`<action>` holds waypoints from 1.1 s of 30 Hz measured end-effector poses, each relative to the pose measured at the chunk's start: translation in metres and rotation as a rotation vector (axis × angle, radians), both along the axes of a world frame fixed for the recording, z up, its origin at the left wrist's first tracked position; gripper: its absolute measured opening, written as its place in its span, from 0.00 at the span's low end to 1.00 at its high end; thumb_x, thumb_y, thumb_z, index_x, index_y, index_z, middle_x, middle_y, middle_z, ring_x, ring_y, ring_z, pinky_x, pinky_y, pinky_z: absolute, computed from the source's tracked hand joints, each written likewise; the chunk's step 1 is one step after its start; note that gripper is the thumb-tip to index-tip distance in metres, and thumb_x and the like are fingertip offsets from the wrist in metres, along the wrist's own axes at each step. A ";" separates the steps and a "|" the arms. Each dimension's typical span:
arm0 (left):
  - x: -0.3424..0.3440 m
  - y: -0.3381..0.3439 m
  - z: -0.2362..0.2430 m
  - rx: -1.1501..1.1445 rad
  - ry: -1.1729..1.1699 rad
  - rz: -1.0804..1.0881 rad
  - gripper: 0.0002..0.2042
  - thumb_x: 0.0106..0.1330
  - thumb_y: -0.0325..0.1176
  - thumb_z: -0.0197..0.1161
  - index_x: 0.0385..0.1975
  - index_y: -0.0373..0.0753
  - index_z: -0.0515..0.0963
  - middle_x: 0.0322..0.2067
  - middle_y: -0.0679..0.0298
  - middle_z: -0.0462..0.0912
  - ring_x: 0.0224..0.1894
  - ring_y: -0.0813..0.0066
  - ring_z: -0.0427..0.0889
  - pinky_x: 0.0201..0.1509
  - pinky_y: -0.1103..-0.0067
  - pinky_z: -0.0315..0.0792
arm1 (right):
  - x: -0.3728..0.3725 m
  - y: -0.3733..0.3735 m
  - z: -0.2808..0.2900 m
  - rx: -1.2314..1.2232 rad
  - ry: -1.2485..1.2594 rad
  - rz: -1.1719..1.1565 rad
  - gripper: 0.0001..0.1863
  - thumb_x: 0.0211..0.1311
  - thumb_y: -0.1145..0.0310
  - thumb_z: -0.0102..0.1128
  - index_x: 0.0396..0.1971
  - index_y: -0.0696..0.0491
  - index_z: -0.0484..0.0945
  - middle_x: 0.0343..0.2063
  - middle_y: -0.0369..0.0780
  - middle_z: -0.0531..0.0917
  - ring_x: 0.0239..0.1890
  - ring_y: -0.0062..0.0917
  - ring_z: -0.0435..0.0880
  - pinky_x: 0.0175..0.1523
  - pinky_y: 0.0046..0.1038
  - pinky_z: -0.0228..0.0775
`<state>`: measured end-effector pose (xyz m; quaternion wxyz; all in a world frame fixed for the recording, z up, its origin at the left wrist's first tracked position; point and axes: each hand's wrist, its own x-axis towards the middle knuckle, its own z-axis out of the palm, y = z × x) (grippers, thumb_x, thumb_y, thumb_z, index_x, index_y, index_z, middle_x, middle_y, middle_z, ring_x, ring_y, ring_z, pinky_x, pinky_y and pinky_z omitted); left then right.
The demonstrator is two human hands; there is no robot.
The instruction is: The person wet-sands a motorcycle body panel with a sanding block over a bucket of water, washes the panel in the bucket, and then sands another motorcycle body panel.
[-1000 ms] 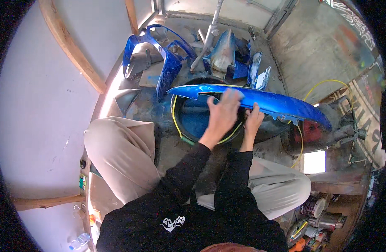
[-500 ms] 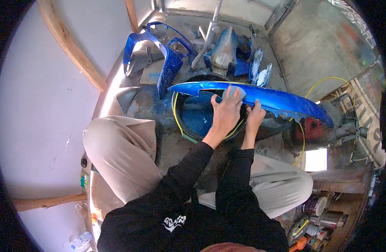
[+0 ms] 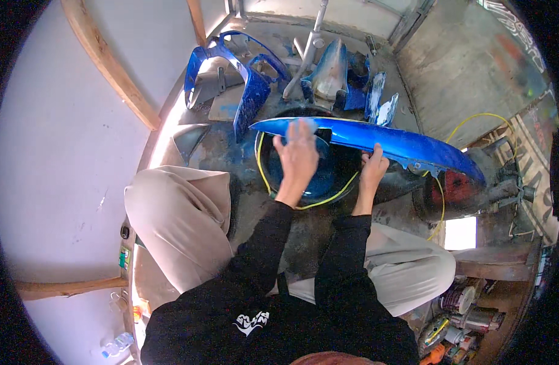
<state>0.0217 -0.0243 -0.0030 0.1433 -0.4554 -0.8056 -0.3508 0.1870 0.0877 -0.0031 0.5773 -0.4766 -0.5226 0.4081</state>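
Observation:
A long glossy blue curved panel [image 3: 413, 146] lies across a dark round bucket [image 3: 334, 191] of bluish water with a yellow cord at its rim. My left hand [image 3: 298, 158] is on the panel's left part, slightly motion-blurred, with a pale blue pad [image 3: 309, 126] under its fingers. My right hand [image 3: 374, 167] grips the panel's lower edge right of the bucket's middle, fingertips on the blue surface and thumb below.
Beyond the bucket are blue fairing pieces [image 3: 252, 97], a metal post [image 3: 310, 58] and white-patched panels [image 3: 374, 94]. A dark red-topped machine [image 3: 456, 185] stands right, tools and spools [image 3: 465, 298] lower right. A white wall [image 3: 66, 182] is left; my folded legs flank the bucket.
My left hand and the pad have slid left along the panel, towards its narrow end. My right hand keeps its grip, shifted slightly right in the picture with the panel.

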 end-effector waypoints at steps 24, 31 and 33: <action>-0.083 -0.006 -0.017 -0.151 -0.324 0.222 0.22 0.72 0.36 0.54 0.61 0.30 0.74 0.67 0.50 0.72 0.68 0.51 0.70 0.64 0.43 0.59 | 0.006 0.003 -0.001 -0.025 0.034 0.055 0.30 0.74 0.52 0.56 0.16 0.60 0.80 0.16 0.38 0.80 0.19 0.21 0.73 0.28 0.27 0.63; 0.055 0.022 0.009 0.039 0.128 -0.207 0.21 0.72 0.37 0.57 0.60 0.34 0.75 0.69 0.50 0.70 0.72 0.53 0.66 0.64 0.45 0.57 | 0.003 0.006 -0.010 -0.037 0.063 0.042 0.27 0.76 0.55 0.52 0.17 0.58 0.76 0.13 0.31 0.70 0.15 0.14 0.63 0.22 0.23 0.48; 0.062 0.024 0.012 0.029 0.059 -0.226 0.21 0.72 0.37 0.56 0.61 0.36 0.74 0.69 0.52 0.70 0.72 0.56 0.66 0.63 0.45 0.58 | 0.005 0.006 -0.010 0.002 0.006 0.018 0.27 0.76 0.55 0.53 0.17 0.58 0.76 0.13 0.31 0.70 0.15 0.14 0.63 0.22 0.23 0.48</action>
